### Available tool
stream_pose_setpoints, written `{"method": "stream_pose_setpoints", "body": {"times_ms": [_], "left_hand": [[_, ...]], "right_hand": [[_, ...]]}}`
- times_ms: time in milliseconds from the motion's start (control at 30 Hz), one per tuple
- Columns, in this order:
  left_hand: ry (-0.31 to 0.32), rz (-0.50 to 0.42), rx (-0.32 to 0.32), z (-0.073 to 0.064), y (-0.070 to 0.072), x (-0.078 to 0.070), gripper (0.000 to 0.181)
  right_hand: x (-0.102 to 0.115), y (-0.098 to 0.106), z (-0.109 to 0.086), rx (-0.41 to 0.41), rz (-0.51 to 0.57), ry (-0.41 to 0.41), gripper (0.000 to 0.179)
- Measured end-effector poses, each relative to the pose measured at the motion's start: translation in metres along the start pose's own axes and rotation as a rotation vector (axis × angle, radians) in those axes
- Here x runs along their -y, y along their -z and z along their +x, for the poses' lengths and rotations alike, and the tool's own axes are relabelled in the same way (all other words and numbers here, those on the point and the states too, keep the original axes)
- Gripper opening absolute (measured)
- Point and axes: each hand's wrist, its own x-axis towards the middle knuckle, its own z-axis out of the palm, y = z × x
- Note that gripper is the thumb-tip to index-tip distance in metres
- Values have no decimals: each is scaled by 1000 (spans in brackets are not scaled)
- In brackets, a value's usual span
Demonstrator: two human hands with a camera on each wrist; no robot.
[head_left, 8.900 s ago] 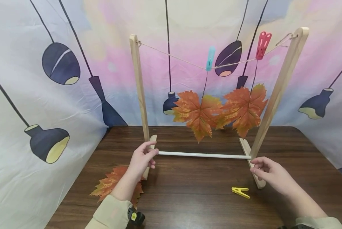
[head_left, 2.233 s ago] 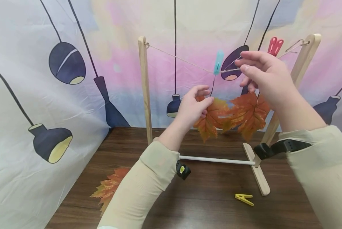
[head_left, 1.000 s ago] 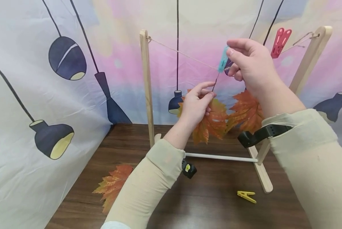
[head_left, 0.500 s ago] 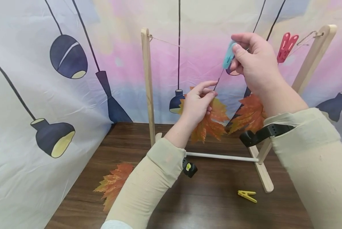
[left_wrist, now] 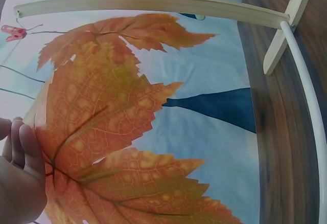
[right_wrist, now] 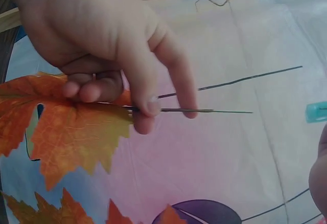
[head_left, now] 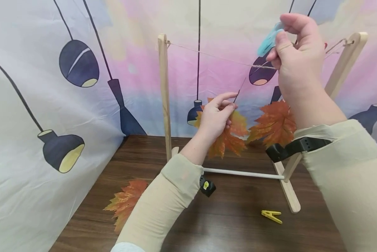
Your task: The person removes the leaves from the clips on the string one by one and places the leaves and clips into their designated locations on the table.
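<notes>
My left hand pinches the stem of an orange maple leaf between thumb and fingers. The stem's thin tip points up, free of the twine line. Higher and to the right, my right hand pinches a light-blue clothespin, which is off the line. A second maple leaf hangs beside the first, partly behind my right forearm. The red clothespin on the line shows in the left wrist view; my right hand hides most of it in the head view.
The line runs between a wooden left post and right post, joined low down by a white rod. A yellow clothespin and another maple leaf lie on the brown table.
From the rack's base, both hands rose to the line. My left hand took the leaf's stem; my right hand gripped the blue clothespin and drew it off, up and right.
</notes>
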Motion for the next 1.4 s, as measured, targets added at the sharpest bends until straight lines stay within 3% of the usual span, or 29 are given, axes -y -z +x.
{"method": "stream_pose_setpoints", "body": {"times_ms": [133, 267, 433, 567, 700, 967, 1400], "left_hand": [[-7, -2, 1, 6, 1, 12, 30], [-35, 1, 3, 13, 3, 22, 30], [-49, 24, 10, 13, 5, 24, 30], [-60, 40, 34, 13, 3, 25, 30], [-74, 46, 49, 10, 2, 26, 29], [-80, 50, 90, 2, 7, 23, 30], [-107, 44, 109, -5, 15, 24, 30]], "right_hand": [[4, 4, 1, -29, 60, 39, 22], [12, 11, 2, -65, 78, 19, 24], [19, 20, -2, -94, 115, 34, 25], [20, 28, -10, -66, 107, 74, 24], [21, 34, -17, -43, 100, 60, 25], [16, 43, -28, -35, 160, 101, 24], [13, 55, -40, -43, 61, 43, 27]]}}
